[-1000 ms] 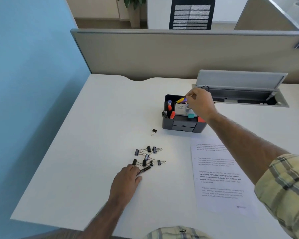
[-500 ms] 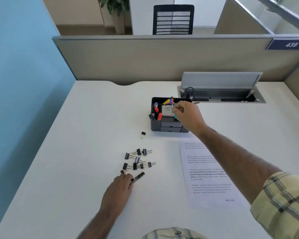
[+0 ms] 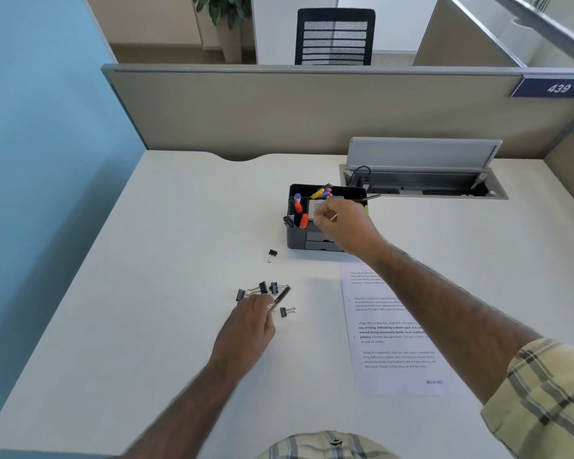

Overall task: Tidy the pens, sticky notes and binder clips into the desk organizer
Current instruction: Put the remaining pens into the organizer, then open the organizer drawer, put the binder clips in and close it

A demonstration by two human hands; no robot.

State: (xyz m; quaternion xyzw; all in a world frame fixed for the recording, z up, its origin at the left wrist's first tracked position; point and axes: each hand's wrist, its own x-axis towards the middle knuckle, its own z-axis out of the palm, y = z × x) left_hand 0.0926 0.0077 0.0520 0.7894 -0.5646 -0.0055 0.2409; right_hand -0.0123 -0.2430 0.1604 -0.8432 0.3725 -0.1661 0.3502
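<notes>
A dark grey desk organizer (image 3: pixel 295 238) with small front drawers stands mid-desk. It holds orange, purple and yellow pens (image 3: pixel 322 193) and a white sticky-note pad (image 3: pixel 314 208). My right hand (image 3: pixel 343 225) hovers over its front right part, pinching a slim silver pen (image 3: pixel 371 197) that points back and to the right. Several black binder clips (image 3: pixel 263 288) lie in a loose group nearer me, with one stray clip (image 3: pixel 271 255) close to the organizer. My left hand (image 3: pixel 249 323) rests at the group, fingers closed on a dark pen (image 3: pixel 283 295) that angles over the clips.
A printed sheet (image 3: pixel 391 329) lies under my right forearm. Behind the organizer an open cable tray (image 3: pixel 424 188) with a raised lid is set into the desk. A beige partition (image 3: pixel 312 107) closes off the back, and a blue wall (image 3: pixel 40 160) runs along the left.
My left hand has closed on the dark pen and slid forward over the clips. My right hand has dropped from the organizer's back compartment toward its front.
</notes>
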